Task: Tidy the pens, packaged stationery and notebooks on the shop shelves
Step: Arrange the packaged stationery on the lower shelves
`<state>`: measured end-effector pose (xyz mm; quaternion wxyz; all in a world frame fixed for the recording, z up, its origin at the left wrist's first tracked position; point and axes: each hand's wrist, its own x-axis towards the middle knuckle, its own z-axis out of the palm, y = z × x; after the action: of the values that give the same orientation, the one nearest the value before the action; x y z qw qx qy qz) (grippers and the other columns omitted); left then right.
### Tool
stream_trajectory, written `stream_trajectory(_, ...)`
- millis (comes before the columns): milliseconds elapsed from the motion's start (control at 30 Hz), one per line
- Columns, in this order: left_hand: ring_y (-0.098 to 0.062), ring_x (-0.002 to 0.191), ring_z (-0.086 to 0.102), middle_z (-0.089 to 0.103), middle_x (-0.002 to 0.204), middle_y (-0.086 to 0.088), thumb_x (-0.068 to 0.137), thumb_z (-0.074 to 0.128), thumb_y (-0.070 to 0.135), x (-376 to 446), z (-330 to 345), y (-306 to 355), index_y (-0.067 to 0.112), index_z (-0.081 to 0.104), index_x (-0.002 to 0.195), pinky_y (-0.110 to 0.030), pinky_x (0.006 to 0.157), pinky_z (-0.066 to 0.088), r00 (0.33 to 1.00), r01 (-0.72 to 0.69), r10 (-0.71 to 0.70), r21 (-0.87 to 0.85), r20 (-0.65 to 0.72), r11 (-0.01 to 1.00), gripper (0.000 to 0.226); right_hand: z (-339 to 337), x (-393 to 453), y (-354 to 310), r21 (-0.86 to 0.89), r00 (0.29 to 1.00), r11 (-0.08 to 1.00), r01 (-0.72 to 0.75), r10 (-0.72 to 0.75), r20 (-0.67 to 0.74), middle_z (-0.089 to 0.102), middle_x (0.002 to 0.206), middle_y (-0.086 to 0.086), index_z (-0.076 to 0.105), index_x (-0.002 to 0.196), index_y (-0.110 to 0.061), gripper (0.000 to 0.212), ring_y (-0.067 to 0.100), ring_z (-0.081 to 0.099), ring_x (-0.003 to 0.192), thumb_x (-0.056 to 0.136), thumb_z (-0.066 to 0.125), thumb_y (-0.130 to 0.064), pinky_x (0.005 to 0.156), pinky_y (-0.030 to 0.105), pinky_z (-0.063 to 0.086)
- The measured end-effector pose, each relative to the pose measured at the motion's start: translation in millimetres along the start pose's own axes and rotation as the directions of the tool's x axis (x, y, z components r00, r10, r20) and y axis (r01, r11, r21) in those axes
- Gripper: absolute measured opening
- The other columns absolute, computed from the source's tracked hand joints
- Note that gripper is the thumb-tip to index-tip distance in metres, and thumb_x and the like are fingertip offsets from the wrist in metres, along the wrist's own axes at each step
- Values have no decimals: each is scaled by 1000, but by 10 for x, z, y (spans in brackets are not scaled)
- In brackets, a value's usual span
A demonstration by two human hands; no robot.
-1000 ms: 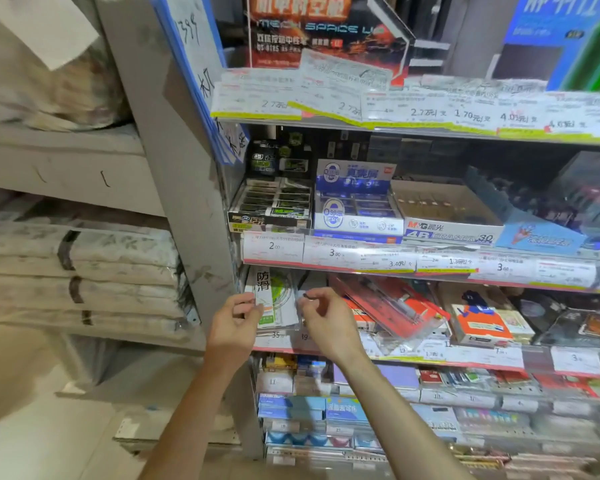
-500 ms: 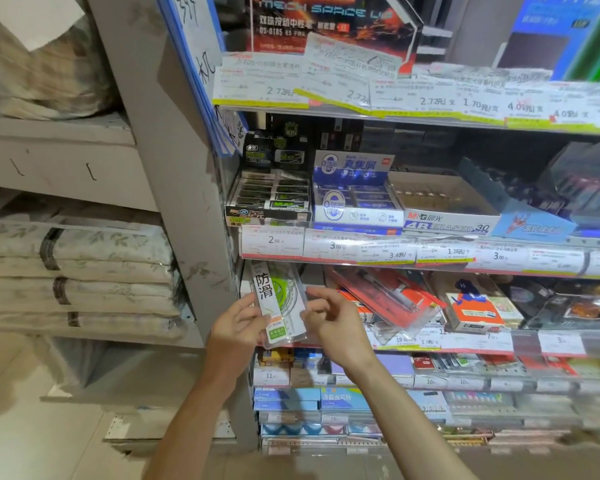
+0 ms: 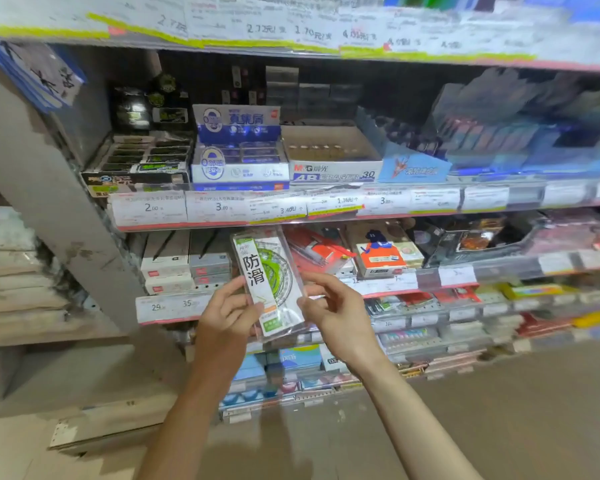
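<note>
A clear plastic ruler-set pack (image 3: 267, 282) with a white and green label is held upright in front of the second shelf. My left hand (image 3: 227, 313) pinches its lower left edge and my right hand (image 3: 333, 310) grips its lower right edge. Behind it on that shelf lie white and grey boxes (image 3: 184, 268) at the left, a red and clear pen pack (image 3: 316, 252) and an orange and white box (image 3: 381, 259) at the right.
The shelf above holds open display boxes of erasers (image 3: 333, 161) and a blue and white box (image 3: 238, 157). Price tags (image 3: 219, 206) line each shelf edge. Lower shelves hold small packs (image 3: 291, 362). A grey upright post (image 3: 49, 188) and stacked wrapped paper (image 3: 11, 271) stand at the left.
Both hands have pulled the ruler-set pack out from the left end of the second shelf and lifted it clear. The view has shifted left and closer.
</note>
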<state>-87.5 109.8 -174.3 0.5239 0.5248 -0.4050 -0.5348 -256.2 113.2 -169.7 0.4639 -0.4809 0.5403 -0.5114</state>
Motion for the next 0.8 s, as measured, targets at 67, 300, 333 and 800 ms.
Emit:
stream_trajectory(67, -18, 66, 64, 73, 89, -3, 87, 66, 0, -86, 238, -28, 24, 61, 117, -27, 58, 52, 1000, -11, 11, 11, 13, 1000, 39, -249, -43, 27, 8, 1000, 1000, 1, -1, -13, 65, 82, -1, 67, 119, -17, 36, 17, 55, 70, 90, 64, 3, 66, 33, 49)
stream_trajectory(300, -4, 67, 67, 71, 86, -5, 83, 70, 0, -456, 1287, -168, 19, 61, 113, -15, 55, 49, 1000, 19, -19, 8, -9, 1000, 37, -1359, -158, 157, 35, 1000, 999, 4, -4, 2, 66, 78, -3, 67, 117, -17, 36, 12, 56, 70, 90, 63, 5, 71, 29, 49)
stream_trajectory(333, -6, 65, 66, 71, 84, -4, 80, 73, 4, -513, 1438, -199, 16, 60, 113, -16, 56, 50, 1000, 20, -20, 17, -1, 1000, 38, -1536, -171, 185, 27, 1000, 1000, 5, -6, 12, 66, 78, -4, 67, 116, -18, 36, 11, 57, 70, 90, 63, 5, 70, 29, 49)
stream_trajectory(800, -22, 78, 71, 70, 94, -14, 89, 70, 10, -802, 2684, -1302, 15, 55, 99, -34, 66, 59, 974, 197, -219, 255, 62, 947, 19, -3152, -368, 1136, -148, 984, 976, -161, 171, 57, 71, 76, -10, 70, 103, -20, 37, 7, 63, 72, 87, 60, 13, 72, 21, 51)
